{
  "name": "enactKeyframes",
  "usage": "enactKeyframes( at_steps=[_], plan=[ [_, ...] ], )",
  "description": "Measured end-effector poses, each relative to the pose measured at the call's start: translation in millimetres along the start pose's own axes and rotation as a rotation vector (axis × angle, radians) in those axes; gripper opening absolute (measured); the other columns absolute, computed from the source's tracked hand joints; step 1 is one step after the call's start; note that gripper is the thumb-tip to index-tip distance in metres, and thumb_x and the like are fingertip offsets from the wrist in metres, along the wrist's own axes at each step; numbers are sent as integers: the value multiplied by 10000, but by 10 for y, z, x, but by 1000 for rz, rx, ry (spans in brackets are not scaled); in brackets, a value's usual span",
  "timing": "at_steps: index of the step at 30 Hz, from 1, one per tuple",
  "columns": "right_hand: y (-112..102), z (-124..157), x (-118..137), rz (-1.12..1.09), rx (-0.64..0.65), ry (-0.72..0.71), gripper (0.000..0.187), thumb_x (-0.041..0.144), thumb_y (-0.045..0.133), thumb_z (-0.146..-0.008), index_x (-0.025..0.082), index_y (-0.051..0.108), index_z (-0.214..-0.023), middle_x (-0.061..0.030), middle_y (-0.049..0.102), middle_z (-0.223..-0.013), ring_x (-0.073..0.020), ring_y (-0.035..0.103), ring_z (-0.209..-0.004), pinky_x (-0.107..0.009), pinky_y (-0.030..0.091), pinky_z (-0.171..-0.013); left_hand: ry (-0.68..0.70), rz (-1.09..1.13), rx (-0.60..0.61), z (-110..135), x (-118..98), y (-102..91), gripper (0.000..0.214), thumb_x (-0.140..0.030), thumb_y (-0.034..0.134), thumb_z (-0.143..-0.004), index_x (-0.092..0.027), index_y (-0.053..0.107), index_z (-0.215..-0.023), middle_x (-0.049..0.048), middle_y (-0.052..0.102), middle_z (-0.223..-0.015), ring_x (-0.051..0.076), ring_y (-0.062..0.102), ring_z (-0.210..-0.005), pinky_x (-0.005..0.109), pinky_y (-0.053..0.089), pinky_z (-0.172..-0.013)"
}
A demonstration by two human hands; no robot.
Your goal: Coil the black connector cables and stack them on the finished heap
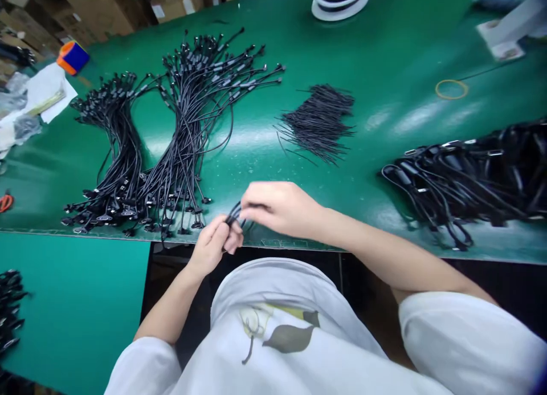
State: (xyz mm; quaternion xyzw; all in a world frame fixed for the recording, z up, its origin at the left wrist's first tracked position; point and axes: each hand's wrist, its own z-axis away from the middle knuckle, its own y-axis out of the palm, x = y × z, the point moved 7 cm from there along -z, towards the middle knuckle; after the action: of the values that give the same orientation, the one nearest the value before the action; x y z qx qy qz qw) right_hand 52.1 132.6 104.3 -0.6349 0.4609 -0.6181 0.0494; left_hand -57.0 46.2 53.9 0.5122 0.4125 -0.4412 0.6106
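At the near edge of the green table, my left hand and my right hand both pinch one short black cable, which is folded between them. Both hands have their fingers closed on it. To the left lies a large spread of loose black cables with connectors at both ends. Beyond my right hand sits a small heap of thin black ties. At the right is a pile of coiled black cables.
A yellow rubber band lies far right. A white fan base stands at the back. An orange and blue tape roll, papers and plastic bags are at far left. Red scissors handles show at the left edge. Cardboard boxes stand behind.
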Motion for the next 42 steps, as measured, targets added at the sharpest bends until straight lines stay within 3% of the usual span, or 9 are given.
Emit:
enactKeyframes(
  at_steps=[5, 10, 18, 22, 24, 26, 33, 37, 42],
  plan=[
    [408, 104, -577, -849, -262, 360, 359, 528, 576, -860, 171, 545, -878, 6, 548, -718, -106, 510, -651, -237, 424, -620, -76, 322, -86, -113, 55, 56, 337, -465, 642, -861, -169, 554, -725, -66, 370, -528, 81, 385, -462, 224, 381, -510],
    [690, 205, -567, -1355, -441, 619, 367, 474, 703, -757, 187, 474, -771, 117, 239, -541, -29, 130, -443, -174, 131, -393, -189, 337, -134, -122, 362, 135, 461, -557, 614, -846, -185, 458, -623, -36, 427, -569, 133, 513, -596, 318, 464, -748],
    [713, 202, -610, -1415, -613, 701, 532, 652, 633, -769, 202, 365, -673, 116, 209, -520, -22, 145, -408, -166, 143, -351, -222, 223, -132, -64, 529, 192, 518, -627, 581, -832, -191, 431, -597, -57, 385, -517, 111, 436, -502, 298, 411, -690],
    [703, 223, -617, -1360, -697, 549, 486, 646, 649, -768, 188, 483, -767, 35, 495, -709, -60, 505, -653, -167, 470, -608, -234, 176, -143, -30, 612, 188, 544, -645, 601, -807, -195, 398, -577, -50, 391, -536, 116, 438, -524, 286, 382, -640],
    [689, 218, -532, -1369, -635, 471, 457, 631, 636, -793, 194, 531, -877, -19, 599, -920, -98, 584, -866, -213, 510, -759, -235, 182, -149, -31, 638, 179, 556, -636, 615, -801, -190, 386, -561, -28, 429, -587, 125, 469, -595, 276, 381, -644],
    [675, 204, -460, -1411, -550, 454, 457, 636, 626, -800, 205, 499, -886, -19, 617, -926, -105, 599, -825, -222, 510, -693, -254, 209, -166, -25, 675, 189, 571, -623, 648, -783, -184, 372, -545, -22, 431, -611, 122, 466, -637, 266, 394, -660],
    [620, 96, -600, -1503, -506, 592, 515, 715, 570, -789, 222, 444, -870, 124, 289, -515, -21, 165, -389, -150, 143, -382, -492, 400, -129, 55, 864, 372, 487, -615, 721, -714, -156, 559, -732, 30, 600, -771, 168, 584, -776, 270, 468, -643],
    [649, 61, -591, -1537, -429, 586, 536, 733, 538, -798, 203, 459, -809, 119, 270, -510, -17, 143, -391, -146, 126, -376, -514, 318, 19, 25, 828, 384, 566, -656, 625, -779, -123, 635, -968, 73, 647, -836, 146, 552, -738, 238, 410, -597],
    [664, 103, -567, -1549, -319, 604, 558, 742, 520, -802, 189, 459, -756, 113, 268, -505, -14, 145, -391, -141, 128, -367, -510, 193, 138, 15, 828, 467, 599, -726, 529, -786, -134, 583, -719, 10, 510, -624, 116, 443, -584, 257, 354, -552]
  ],
)
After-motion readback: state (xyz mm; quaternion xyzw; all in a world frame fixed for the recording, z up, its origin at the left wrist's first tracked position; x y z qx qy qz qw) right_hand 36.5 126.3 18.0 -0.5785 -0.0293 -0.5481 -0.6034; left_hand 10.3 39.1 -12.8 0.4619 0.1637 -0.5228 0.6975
